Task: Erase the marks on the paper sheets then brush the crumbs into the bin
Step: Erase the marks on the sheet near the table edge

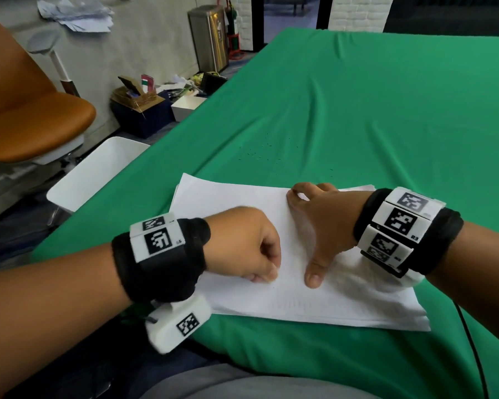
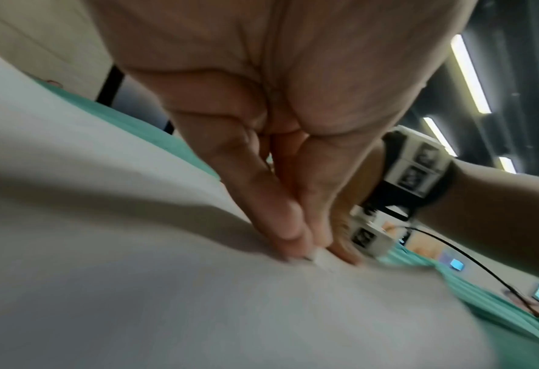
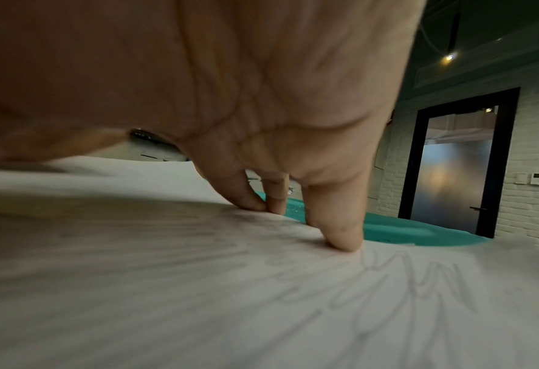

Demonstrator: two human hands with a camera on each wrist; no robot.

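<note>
Both forearms reach in from the near edge, each with a black wrist strap carrying white marker blocks. Under them, a stack of paper sheets [image 1: 236, 203] lies flat on the green cloth [image 1: 357, 110] of the worktop, close to its near edge, its long axis running from the far left toward the near right. The sheets are slightly fanned, so their corners do not line up.

On the near left part of the top sheet, the left hand [image 1: 242, 243] is curled knuckles-up, with thumb and fingertips [image 2: 288, 231] pinching a small white eraser [image 2: 320, 257] whose end touches the paper. The right hand [image 1: 314, 223] is spread wide on the middle of the sheet, grasping nothing: its thumb points toward the person and its fingers [image 3: 340, 224] press tip-down near the far edge. Faint pencil scribbles [image 3: 419, 282] show on the paper beside the right hand.

Dark crumbs [image 1: 265, 152] are scattered on the cloth beyond the stack. A white bin [image 1: 98, 174] sits off the worktop's left edge, below its level.
</note>
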